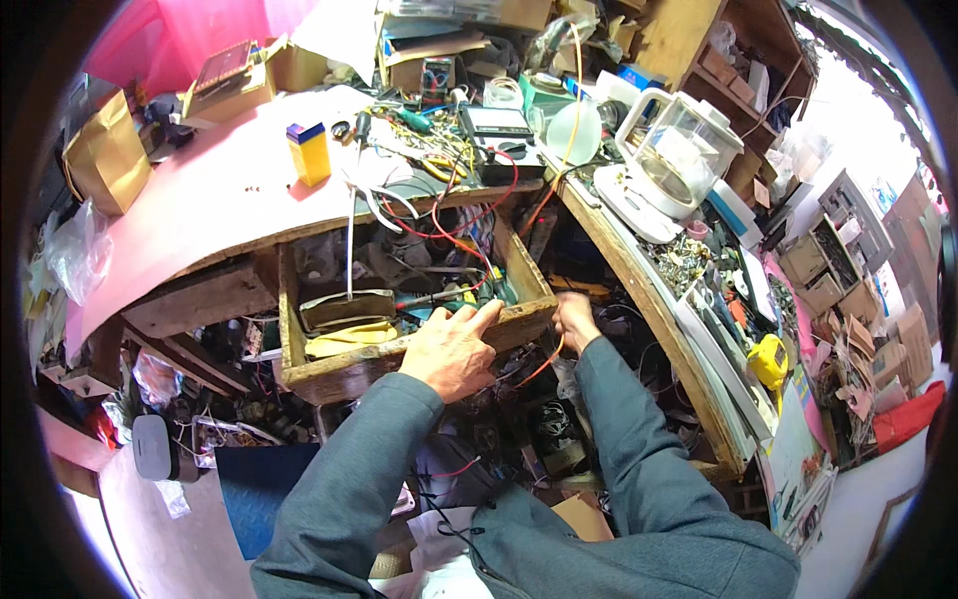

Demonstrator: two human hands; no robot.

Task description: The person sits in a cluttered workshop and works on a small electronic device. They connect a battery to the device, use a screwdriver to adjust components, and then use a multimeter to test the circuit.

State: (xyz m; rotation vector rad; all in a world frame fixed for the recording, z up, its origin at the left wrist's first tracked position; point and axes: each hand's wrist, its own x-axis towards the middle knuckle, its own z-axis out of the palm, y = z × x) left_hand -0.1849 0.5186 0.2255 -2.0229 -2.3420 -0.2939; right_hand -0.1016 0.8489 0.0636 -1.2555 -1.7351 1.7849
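Observation:
A wooden drawer (344,373) is pulled out from under the workbench. My left hand (454,349) grips its front board, the fingers lying over the top edge. Just outside the drawer's right front corner, my right hand (576,319) is closed; what its fingers hold is hidden. An orange cable (541,371) hangs beside this hand. Inside the drawer lie a yellow cloth-like piece (352,339), a dark open box (346,309) and tangled tools and wires. Red test leads (436,222) run down into it from a black multimeter (499,132) on the bench.
On the pink-white benchtop (215,200) stand a yellow and blue box (308,155) and scattered pliers and wires. A glass jug appliance (679,155) and a yellow tape measure (768,361) sit on the right-hand bench (649,344). Clutter fills the space beneath the drawer.

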